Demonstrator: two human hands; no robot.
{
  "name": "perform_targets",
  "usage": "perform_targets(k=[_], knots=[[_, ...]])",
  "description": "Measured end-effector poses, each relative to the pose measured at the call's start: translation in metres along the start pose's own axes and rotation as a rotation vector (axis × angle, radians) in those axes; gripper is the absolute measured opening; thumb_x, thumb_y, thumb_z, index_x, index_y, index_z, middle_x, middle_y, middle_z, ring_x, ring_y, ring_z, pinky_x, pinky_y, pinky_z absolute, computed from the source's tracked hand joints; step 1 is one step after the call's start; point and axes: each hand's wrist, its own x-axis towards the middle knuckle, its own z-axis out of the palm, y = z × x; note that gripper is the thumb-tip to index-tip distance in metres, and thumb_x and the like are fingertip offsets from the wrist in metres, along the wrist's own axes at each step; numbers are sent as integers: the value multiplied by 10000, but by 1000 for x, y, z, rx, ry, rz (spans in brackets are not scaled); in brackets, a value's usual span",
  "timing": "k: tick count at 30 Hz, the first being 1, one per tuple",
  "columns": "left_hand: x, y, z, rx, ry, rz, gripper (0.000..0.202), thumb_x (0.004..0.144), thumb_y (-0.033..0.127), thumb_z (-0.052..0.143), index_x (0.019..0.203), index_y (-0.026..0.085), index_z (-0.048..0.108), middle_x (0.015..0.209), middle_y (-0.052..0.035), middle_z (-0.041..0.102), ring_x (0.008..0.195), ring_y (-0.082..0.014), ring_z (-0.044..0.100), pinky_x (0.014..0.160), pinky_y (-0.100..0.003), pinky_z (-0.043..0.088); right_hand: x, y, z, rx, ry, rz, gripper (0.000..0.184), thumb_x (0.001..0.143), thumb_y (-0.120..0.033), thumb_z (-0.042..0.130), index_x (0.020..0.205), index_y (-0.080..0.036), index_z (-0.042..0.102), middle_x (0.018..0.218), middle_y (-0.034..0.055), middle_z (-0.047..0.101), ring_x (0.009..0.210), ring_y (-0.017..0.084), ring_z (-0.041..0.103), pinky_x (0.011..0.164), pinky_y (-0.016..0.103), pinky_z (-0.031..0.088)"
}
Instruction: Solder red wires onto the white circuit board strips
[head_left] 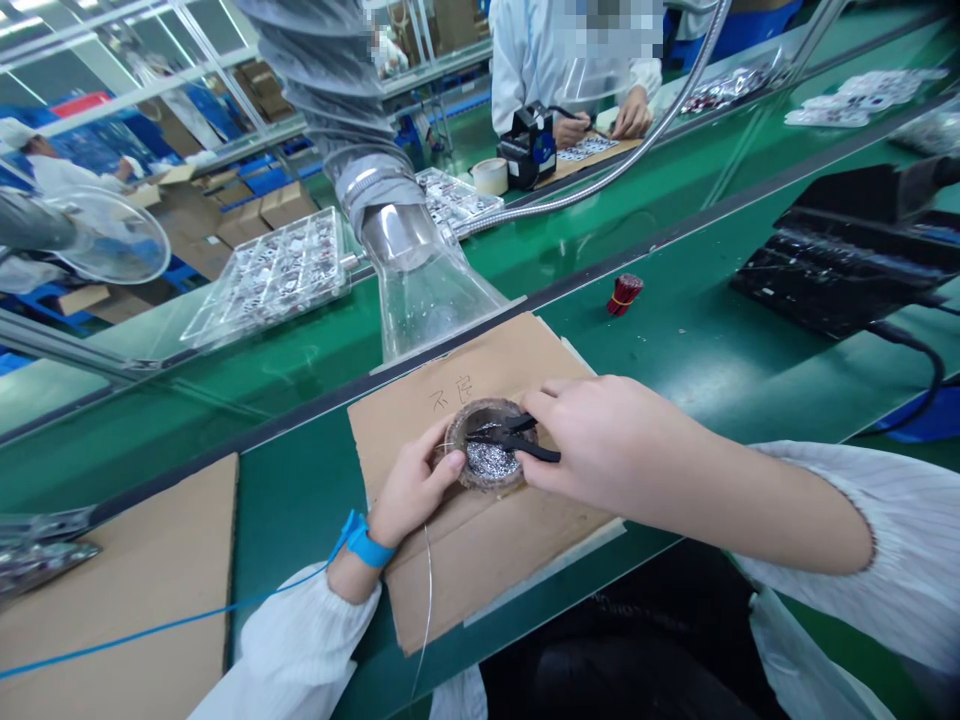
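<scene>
Both hands are low centre of frame, a little apart, on either side of a round brown-rimmed dish point(459, 470) holding silvery scraps point(491, 462). The right hand point(607, 450) is clamped on small black pliers point(517, 438), with the tips over the dish. The left hand point(412, 485) sits against the dish rim with its fingers curled; can't tell if it holds anything. A thin wire point(427, 610) runs down below it. A blue wrist strap point(366, 542) is on the left wrist, and its blue cord point(187, 622) runs off lower left. The dish sits on a cardboard sheet point(480, 570) with handwritten characters, on the green bench point(697, 360). A clear funnel hood point(427, 290) stands just above the cardboard. A red spool point(625, 293) lies to the right. Upper middle, a co-worker's hands point(631, 115) are beside a black machine point(529, 145).
</scene>
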Motion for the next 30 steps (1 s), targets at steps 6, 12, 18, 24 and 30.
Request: perform_targets(k=[6, 12, 18, 24, 30], knots=[[1, 1, 0, -2, -9, 4, 774, 1020, 738, 541, 1516, 147, 606, 1493, -154, 684, 1352, -352, 656, 1148, -427, 497, 2, -1, -1, 17, -54, 24, 307, 998, -426, 658, 1103, -149, 735, 897, 94, 734, 670, 233, 637, 583, 331, 242], [0, -1, 0, -13, -7, 4, 763, 1020, 730, 551, 1504, 145, 619, 1509, -160, 671, 1356, -354, 653, 1148, -424, 495, 4, -2, -3, -30, -136, 6, 305, 1031, -416, 649, 1146, -140, 713, 935, 108, 749, 693, 250, 680, 559, 328, 218], [0, 3, 0, -13, 8, -16, 748, 1019, 719, 564, 1490, 141, 629, 1478, -157, 694, 1332, -347, 666, 1131, -424, 502, -1, 2, 1, -14, -110, -32, 307, 1042, -404, 644, 1197, -145, 704, 967, 103, 758, 724, 259, 712, 564, 331, 210], [2, 7, 2, -8, 17, -26, 729, 1023, 706, 563, 1468, 135, 647, 1460, -157, 706, 1299, -343, 687, 1107, -414, 529, -3, 4, 6, -9, -58, -52, 303, 1032, -407, 655, 1182, -148, 704, 953, 99, 756, 703, 256, 712, 572, 335, 216], [1, 5, 1, -7, 25, -24, 722, 1024, 700, 562, 1465, 135, 650, 1451, -154, 712, 1335, -349, 668, 1118, -413, 529, -7, 9, 0, 22, -13, -113, 284, 990, -377, 709, 1163, -152, 717, 953, 86, 773, 676, 237, 683, 573, 329, 248]])
